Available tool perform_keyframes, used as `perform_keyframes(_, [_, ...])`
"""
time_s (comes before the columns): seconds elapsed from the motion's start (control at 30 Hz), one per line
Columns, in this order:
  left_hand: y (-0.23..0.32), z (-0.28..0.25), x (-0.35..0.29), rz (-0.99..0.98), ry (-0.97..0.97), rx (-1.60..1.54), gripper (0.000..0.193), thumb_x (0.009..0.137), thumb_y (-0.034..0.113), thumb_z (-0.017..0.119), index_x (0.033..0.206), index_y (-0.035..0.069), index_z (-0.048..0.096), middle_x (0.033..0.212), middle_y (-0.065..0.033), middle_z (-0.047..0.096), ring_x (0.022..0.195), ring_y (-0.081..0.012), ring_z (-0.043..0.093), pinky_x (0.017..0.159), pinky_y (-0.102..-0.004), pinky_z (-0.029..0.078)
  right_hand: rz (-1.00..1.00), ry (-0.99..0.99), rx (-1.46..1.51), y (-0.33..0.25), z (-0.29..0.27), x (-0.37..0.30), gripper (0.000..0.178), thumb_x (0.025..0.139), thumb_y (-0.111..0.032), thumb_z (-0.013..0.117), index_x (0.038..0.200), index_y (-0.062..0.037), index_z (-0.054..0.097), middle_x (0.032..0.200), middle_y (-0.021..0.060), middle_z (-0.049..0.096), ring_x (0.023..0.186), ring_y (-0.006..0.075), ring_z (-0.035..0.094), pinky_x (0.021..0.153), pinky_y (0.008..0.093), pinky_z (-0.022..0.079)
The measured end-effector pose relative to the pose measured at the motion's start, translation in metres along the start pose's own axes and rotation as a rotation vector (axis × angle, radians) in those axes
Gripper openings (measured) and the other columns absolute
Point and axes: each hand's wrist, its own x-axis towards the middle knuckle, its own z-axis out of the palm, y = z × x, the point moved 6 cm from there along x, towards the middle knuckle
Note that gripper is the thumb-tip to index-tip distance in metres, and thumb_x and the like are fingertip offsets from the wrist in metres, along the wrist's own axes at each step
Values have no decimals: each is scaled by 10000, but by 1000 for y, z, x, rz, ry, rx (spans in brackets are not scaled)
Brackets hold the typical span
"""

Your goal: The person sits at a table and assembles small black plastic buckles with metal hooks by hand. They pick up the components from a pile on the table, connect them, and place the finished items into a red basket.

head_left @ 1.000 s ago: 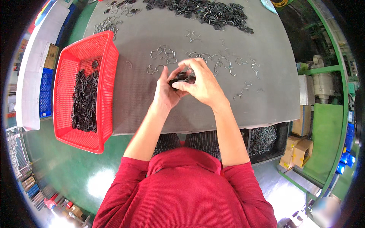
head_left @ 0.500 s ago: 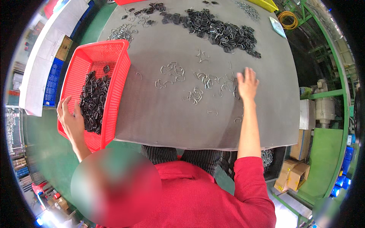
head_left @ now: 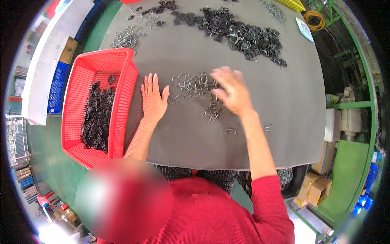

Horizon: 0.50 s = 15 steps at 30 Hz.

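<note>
My left hand [head_left: 153, 99] lies flat on the grey table [head_left: 191, 146], fingers stretched out and thumb apart, holding nothing. It is between a red plastic basket [head_left: 126, 95] and a loose cluster of bent silver wire hooks [head_left: 191, 84]. At the cluster's right side is my right hand [head_left: 233, 91], its fingers slightly blurred but stretched and apart. It covers some of the hooks. A smaller clump of hooks [head_left: 211, 112] sits just nearer, and a single hook [head_left: 230, 131] lies closer to me. Inside the basket is a heap of black buckle-like pieces [head_left: 97, 118].
A large pile of black pieces [head_left: 239, 34] spreads across the far table, with silver hooks [head_left: 128, 37] at the far left and more metal pieces [head_left: 273, 11] at the far right. A yellow container [head_left: 290, 5] and a plastic packet [head_left: 304, 29] are at the far right edge.
My left hand has left the basket's rim and come onto the table. My right hand has moved left, and the scattered hooks on that side are now gathered closer to the cluster.
</note>
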Motion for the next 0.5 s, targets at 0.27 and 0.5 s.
perform_keyframes(0.27, [109, 42, 40, 333, -200, -159, 564, 939, 353, 410, 1378, 15, 305, 1436, -153, 315, 1361, -284, 236, 1103, -456, 176, 804, 119, -482, 71, -30, -158, 546, 940, -424, 383, 1386, -109, 356, 1467, 100, 285, 1379, 260, 205, 1101, 506, 130])
perform_keyframes(0.5, [185, 57, 14, 595, -328, -373, 478, 951, 258, 351, 1368, 25, 335, 1421, -145, 345, 1348, -257, 269, 1117, -412, 187, 464, 215, -107, 25, 18, -55, 558, 965, -430, 293, 1374, -56, 350, 1418, 110, 367, 1351, 250, 268, 1117, 435, 152])
